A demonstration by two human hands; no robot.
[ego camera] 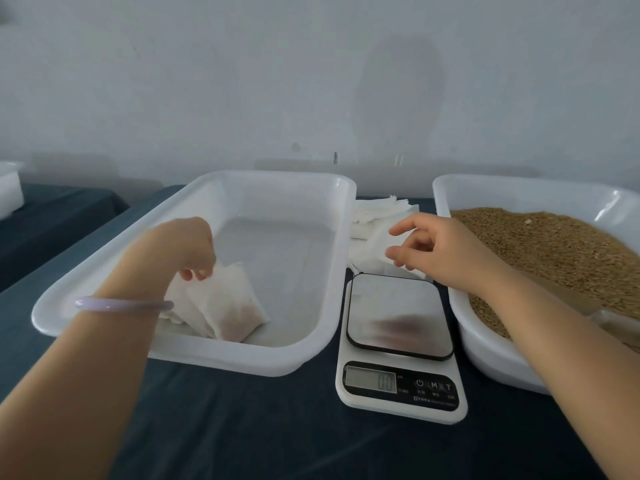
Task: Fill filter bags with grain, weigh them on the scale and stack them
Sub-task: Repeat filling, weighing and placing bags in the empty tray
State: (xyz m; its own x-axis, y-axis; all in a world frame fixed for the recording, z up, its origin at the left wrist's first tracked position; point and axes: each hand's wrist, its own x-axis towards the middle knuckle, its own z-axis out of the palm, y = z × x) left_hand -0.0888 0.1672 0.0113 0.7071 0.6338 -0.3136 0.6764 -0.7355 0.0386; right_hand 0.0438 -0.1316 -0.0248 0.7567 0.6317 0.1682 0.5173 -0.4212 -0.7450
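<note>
- Pinched at its top edge by the curled fingers of the left hand: one filled bag, leaning on the stack just below the fingertips.
- Beneath it, toward the left wrist: a few more filled bags, overlapped in the near corner of the white tray.
- Looks like the stacking step for this bag, with only the letting go left to do.
- Right hand loosely spread and gripping nothing, fingertips at the pile of empty filter bags; touching or just above, impossible to tell.
- Probably reaching for the next bag to fill.
- Just below the right hand: the scale, nothing on its platform, display seeming to read zero.
- On the outer side of the right hand, partly under its forearm: grain heaped in a second tray.
- Judged early in the job: few bags stacked, much room in the white tray beyond the left hand, plenty of grain and empty bags to go.
- Round the left wrist: a pale bangle; beneath everything, dark cloth.
</note>
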